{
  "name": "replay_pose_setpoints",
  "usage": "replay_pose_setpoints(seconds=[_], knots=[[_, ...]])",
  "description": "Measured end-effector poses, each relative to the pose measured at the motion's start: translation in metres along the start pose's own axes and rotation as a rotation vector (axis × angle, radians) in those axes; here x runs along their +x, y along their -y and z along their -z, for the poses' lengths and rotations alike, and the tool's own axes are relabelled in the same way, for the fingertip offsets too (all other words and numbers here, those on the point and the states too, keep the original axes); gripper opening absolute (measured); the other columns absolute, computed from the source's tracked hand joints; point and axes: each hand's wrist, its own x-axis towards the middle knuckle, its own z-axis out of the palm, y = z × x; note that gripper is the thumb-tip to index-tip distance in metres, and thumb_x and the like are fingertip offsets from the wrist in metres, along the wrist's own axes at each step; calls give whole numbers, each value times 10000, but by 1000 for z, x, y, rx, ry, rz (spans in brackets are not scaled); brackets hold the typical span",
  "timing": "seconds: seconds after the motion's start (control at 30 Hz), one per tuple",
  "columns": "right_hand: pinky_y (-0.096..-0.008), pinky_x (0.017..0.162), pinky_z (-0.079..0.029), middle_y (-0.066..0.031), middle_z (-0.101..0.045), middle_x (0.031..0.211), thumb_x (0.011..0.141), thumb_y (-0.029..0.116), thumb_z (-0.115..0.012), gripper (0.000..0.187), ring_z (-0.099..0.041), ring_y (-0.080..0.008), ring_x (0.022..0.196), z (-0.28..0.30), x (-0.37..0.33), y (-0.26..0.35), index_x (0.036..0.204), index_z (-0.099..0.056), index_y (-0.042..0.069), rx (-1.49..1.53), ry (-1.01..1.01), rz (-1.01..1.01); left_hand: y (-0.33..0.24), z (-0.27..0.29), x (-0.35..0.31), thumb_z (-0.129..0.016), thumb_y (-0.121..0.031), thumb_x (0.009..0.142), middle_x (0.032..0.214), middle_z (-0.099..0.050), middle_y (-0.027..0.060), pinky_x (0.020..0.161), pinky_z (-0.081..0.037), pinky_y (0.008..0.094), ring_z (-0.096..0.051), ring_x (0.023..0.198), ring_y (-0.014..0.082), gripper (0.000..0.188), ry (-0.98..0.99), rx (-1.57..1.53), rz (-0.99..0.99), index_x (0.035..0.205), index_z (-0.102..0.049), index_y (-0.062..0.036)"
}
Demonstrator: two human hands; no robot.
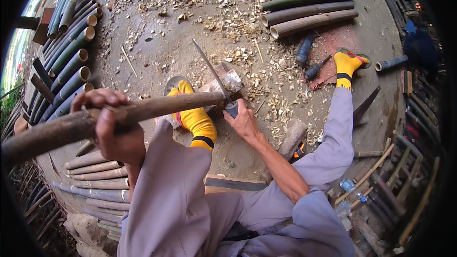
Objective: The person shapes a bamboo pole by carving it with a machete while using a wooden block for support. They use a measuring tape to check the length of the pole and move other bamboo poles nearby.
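Note:
My left hand [112, 123] is wrapped round a brown bamboo pole [176, 107], which runs from the left edge of the view to the middle. My right hand [245, 123] grips the dark handle of a long knife [210, 69]. Its narrow blade points up and to the left, away from me. The pole's far end meets the blade just above the handle; whether they touch or only overlap in view, I cannot tell. Below the blade, a pale wooden block [232, 80] lies on the floor beside my left foot [197, 121], which wears a yellow sock.
Bamboo poles lie stacked at the left [76, 62], far right [314, 24] and near left [100, 171]. Wood chips [209, 4] litter the floor. Two dark tools [314, 69] rest on a red patch. A saw blade [366, 104] and a short log [293, 138] lie near my right leg.

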Motion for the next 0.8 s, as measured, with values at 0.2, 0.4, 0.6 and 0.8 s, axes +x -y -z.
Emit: replay_pose_setpoints(seconds=[0.2,0.4,0.6,0.8], knots=[[-410,583,-546,-217,-647,777,801,209,-683,395,-665,-372,723,13,-14,37,1018,-447,-21,133,-216,210,6,21,12,-484,-94,837,716,-449,49,538,-436,241,-464,634,109,180,-89,10,-6,1014,-461,-68],[-356,578,-518,-160,-645,756,784,224,-711,385,-665,-292,682,1,-1,12,987,-473,-2,47,-17,-94,4,21,6,-473,-105,832,724,-427,33,502,-432,251,-462,624,116,226,18,-73,-16,1057,-473,-83],[-397,550,-521,-214,-643,757,773,222,-715,389,-661,-367,695,8,-15,30,954,-455,-4,230,-227,163,7,44,13,-473,-121,824,747,-428,53,524,-445,277,-461,638,142,309,234,-204,-11,1129,-449,-76],[-436,588,-521,-232,-645,794,786,223,-698,395,-652,-400,751,3,0,8,980,-446,-12,67,23,-59,-4,9,15,-522,-166,828,758,-425,64,605,-434,301,-439,677,158,292,-93,45,-10,1090,-434,-74]])
